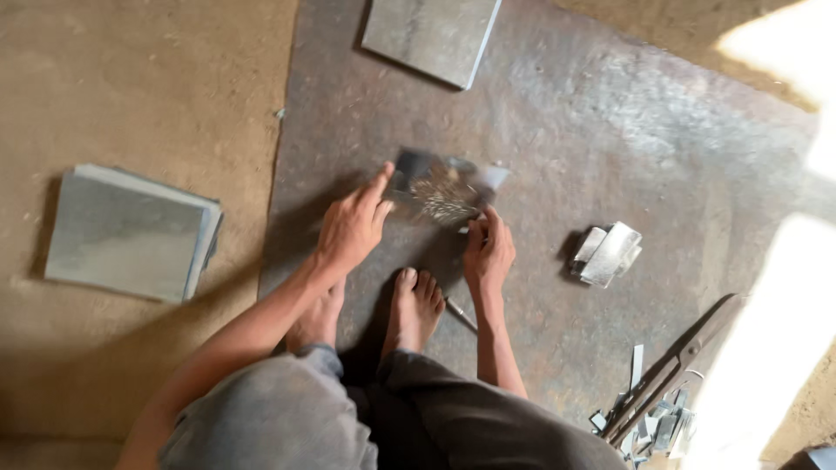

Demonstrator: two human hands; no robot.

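Observation:
I squat on a large dark metal plate [610,130] laid on the dirt floor. A small shiny metal sheet [440,187] lies in front of my feet. My left hand [353,222] presses on its left edge with the index finger stretched out. My right hand [488,252] is closed at the sheet's near right corner, apparently gripping a thin tool whose tip touches the sheet; the tool is mostly hidden. A thin metal rod [461,313] lies by my right foot.
A stack of square metal sheets [126,231] lies on the dirt at left, another sheet [431,35] at the top. A small pile of bent metal pieces [607,252] sits at right. Large shears [670,365] and metal offcuts [657,426] lie at lower right.

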